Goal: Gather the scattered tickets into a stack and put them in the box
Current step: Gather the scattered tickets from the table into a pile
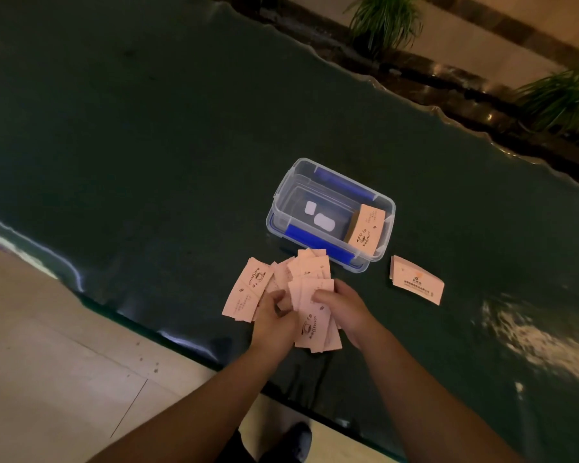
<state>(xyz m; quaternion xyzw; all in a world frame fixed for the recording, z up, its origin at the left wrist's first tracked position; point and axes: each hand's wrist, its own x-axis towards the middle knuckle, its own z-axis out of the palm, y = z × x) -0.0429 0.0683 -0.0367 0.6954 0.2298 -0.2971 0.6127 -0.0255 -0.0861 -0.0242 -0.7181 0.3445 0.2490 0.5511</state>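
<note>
A dark green counter [147, 135] with a wavy, glossy edge runs diagonally across the view, seen from above. At the lower left is pale tiled floor [47, 345], and a dark shoe [300, 439] shows at the bottom edge.

Near the counter's front edge lies a loose fan of pink tickets [248, 289], printed with a coffee-cup mark. The leftmost tickets lie flat, their long axes running from lower left to upper right. Others overlap toward the centre, pointing more steeply up toward the box.

The left hand [274, 320] rests on the fan's lower middle, its fingers curled down onto the tickets. Just beside it, the right hand [343, 307] grips a partly squared bundle of tickets [315, 324], fingers closed over its upper edge. This bundle's long axis runs nearly top to bottom, and its lower end reaches past the counter's front edge.

Beyond the hands sits a clear plastic box [283, 195] with blue latches, open, its long axis running from upper left to lower right. Inside, at its right end, a ticket stack [365, 230] leans tilted against the wall.

Right of the box, apart from it, a second ticket stack [416, 279] lies flat, its long axis slanting down to the right.

Green plants [385, 21] stand beyond the counter's far edge.
</note>
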